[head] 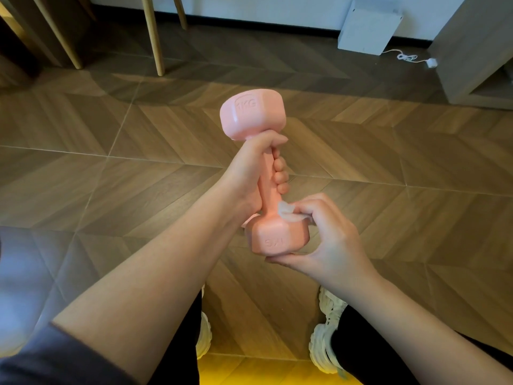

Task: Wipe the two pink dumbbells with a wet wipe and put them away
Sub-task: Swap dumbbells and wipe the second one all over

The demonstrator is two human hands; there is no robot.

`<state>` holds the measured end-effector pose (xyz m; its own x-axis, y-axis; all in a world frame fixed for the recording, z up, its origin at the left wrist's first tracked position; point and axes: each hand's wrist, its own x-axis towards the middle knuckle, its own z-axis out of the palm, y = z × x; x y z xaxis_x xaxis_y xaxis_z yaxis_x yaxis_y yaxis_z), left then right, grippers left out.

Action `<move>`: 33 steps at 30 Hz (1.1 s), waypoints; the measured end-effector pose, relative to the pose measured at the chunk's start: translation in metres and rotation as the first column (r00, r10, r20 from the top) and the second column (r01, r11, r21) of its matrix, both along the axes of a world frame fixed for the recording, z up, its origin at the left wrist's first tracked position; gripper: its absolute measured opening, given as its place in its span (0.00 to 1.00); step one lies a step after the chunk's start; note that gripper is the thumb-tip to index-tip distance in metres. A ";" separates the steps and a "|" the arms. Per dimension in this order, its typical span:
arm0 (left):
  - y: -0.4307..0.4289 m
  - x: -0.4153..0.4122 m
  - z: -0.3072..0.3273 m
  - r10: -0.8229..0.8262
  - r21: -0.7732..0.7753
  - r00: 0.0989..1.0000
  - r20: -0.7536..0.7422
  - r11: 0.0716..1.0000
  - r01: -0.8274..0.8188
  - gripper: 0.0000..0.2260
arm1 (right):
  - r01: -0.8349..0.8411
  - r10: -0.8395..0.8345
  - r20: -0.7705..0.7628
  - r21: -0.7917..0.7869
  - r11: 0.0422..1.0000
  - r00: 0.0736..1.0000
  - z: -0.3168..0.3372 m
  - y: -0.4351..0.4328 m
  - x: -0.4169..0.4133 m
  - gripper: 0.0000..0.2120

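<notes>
Herringbone wood floor (388, 151) spreads behind. At frame centre the left hand (249, 168) grips the handle of one pink dumbbell (252, 115), its long axis nearly upright. Just below, the right hand (327, 234) pinches a wet wipe (288, 213) against the lower head, nearest the next stroke.

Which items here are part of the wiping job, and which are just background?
In use: pink dumbbell, gripped by left hand; wet wipe, pinched in right hand.
Lying about: grey box, white cable, wooden chair legs.
</notes>
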<state>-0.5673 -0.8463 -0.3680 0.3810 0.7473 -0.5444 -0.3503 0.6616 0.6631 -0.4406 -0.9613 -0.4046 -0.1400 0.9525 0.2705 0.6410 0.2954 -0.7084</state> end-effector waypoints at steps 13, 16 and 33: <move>-0.004 -0.005 -0.002 -0.055 0.135 0.998 -0.036 0.989 0.059 0.10 | -0.063 0.030 0.160 0.207 0.976 0.987 -0.007 0.005 0.006 0.21; -0.005 -0.004 -0.007 -0.021 0.078 0.995 -0.096 0.997 0.029 0.11 | -0.091 0.049 0.211 0.194 0.977 0.976 -0.011 0.007 0.008 0.22; -0.005 0.000 -0.002 -0.056 0.027 0.995 -0.084 0.998 0.058 0.13 | -0.001 0.002 0.030 -0.058 0.998 1.000 -0.015 0.004 0.003 0.25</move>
